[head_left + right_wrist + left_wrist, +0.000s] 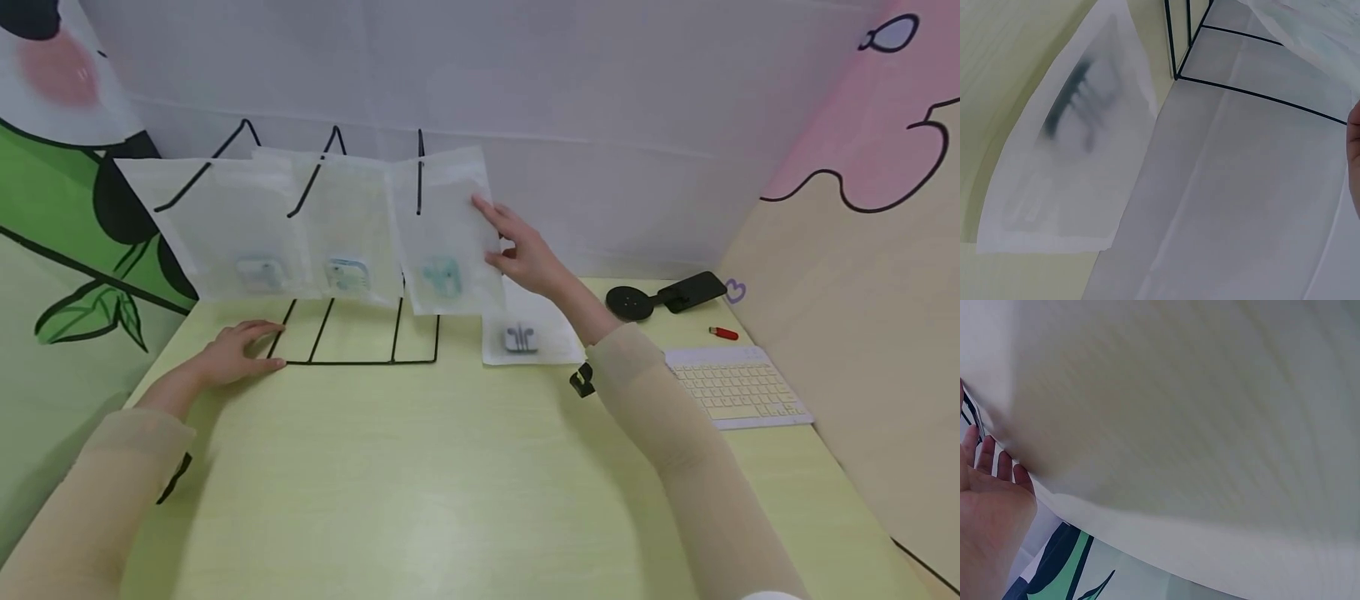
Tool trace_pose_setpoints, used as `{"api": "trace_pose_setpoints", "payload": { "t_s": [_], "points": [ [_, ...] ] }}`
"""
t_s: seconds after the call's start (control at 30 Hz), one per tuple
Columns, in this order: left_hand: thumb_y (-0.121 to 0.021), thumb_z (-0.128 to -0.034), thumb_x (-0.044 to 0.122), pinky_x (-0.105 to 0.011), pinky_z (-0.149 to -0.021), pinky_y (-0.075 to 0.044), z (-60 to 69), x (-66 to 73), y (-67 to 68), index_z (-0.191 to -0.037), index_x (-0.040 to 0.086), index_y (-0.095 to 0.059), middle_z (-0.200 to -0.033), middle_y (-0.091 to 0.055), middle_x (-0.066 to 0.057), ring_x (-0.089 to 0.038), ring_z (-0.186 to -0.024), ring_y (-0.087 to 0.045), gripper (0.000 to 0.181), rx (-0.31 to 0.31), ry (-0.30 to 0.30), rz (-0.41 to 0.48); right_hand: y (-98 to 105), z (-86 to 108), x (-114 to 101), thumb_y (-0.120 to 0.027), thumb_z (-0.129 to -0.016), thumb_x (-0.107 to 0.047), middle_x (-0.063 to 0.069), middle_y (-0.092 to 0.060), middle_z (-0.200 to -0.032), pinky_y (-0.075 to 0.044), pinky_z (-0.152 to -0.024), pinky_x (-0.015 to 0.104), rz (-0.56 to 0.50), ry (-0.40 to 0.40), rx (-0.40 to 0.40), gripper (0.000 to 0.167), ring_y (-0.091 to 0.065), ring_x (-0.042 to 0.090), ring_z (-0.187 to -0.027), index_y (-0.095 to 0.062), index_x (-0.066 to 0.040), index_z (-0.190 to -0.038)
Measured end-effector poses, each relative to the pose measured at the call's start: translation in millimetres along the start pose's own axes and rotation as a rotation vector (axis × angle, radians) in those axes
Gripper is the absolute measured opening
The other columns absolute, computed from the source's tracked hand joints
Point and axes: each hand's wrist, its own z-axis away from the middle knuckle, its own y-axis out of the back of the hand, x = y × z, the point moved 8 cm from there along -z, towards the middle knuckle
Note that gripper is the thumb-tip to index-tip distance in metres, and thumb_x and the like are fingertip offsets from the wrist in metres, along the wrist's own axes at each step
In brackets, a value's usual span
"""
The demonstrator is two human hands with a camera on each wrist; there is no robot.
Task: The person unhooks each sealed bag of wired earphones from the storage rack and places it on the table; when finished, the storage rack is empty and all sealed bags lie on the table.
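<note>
White translucent pouch (453, 229) hung from the black rack's (360, 363) rightmost hook (420, 179), its long axis nearly vertical. The right grip (528, 254), parted, only touched its edge; the left grip (236, 354), straightened, touched the base.

The head camera looks forward and down across the counter (435, 475). The left-wrist view sits close to it, turned askew. The right-wrist view, tipped sideways, shares the flat-lying bag (1075, 147) and rack (392, 362) with the head's.
</note>
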Motion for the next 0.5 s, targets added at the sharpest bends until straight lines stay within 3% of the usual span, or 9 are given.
{"api": "trace_pose_setpoints", "payload": {
  "t_s": [0.23, 0.5],
  "points": [
    [-0.063, -0.0882, 0.044, -0.074, -0.093, -0.02, -0.2, -0.7, 1.0, -0.144, 0.003, -0.034, -0.147, -0.02, -0.032, -0.061, -0.127, -0.017, 0.075, 0.012, -0.008, 0.0, 3, 11.5, -12, -0.059, -0.091, -0.001, 0.001, -0.029, -0.151, -0.049, -0.065, 0.024, 0.026, 0.004, -0.037, 0.075, -0.04, 0.017, -0.096, -0.022, -0.027, -0.151],
    [-0.064, -0.088, 0.042, -0.074, -0.094, -0.019, 0.0, -1.5, 0.2, -0.143, 0.002, -0.035, -0.147, -0.021, -0.032, -0.059, -0.128, -0.017, 0.074, 0.018, -0.023, -0.009, 5, 32.1, -45, -0.058, -0.089, 0.006, 0.012, -0.031, -0.148, -0.05, -0.067, 0.028, 0.009, -0.009, -0.084, 0.074, -0.042, 0.023, -0.097, -0.022, -0.011, -0.151]
  ]
}}
